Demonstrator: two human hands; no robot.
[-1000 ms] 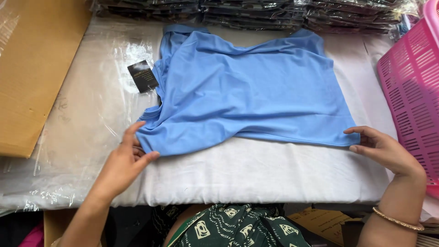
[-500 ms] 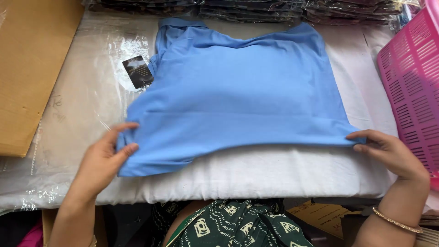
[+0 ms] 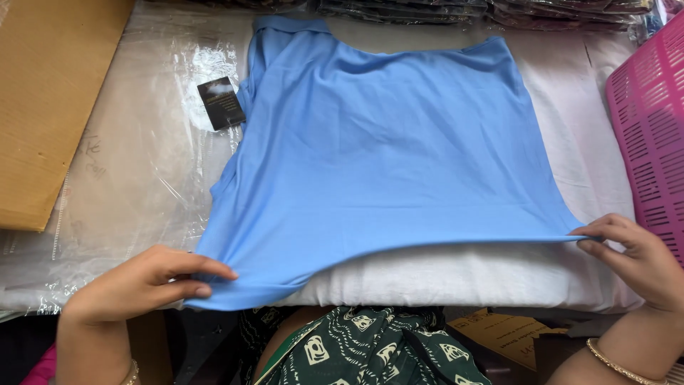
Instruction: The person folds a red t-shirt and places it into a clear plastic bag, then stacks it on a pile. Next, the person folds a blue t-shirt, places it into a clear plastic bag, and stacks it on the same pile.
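A light blue garment (image 3: 385, 150) lies spread flat on a white padded table (image 3: 456, 274), its collar end at the far side. My left hand (image 3: 142, 281) pinches the near left corner of its hem, pulled down over the table's front edge. My right hand (image 3: 634, 260) pinches the near right corner of the hem, level with the table top. The hem is stretched taut between the two hands. A black hang tag (image 3: 221, 103) lies beside the garment's upper left edge.
Clear plastic sheeting (image 3: 128, 178) covers the table's left part. A brown cardboard sheet (image 3: 50, 93) lies at the far left. A pink slatted basket (image 3: 652, 135) stands at the right edge. Stacks of dark packed items (image 3: 456, 8) line the back.
Both hands have drawn the garment's hem toward me. The left corner has come down over the table's front edge and the cloth lies flatter and wider.
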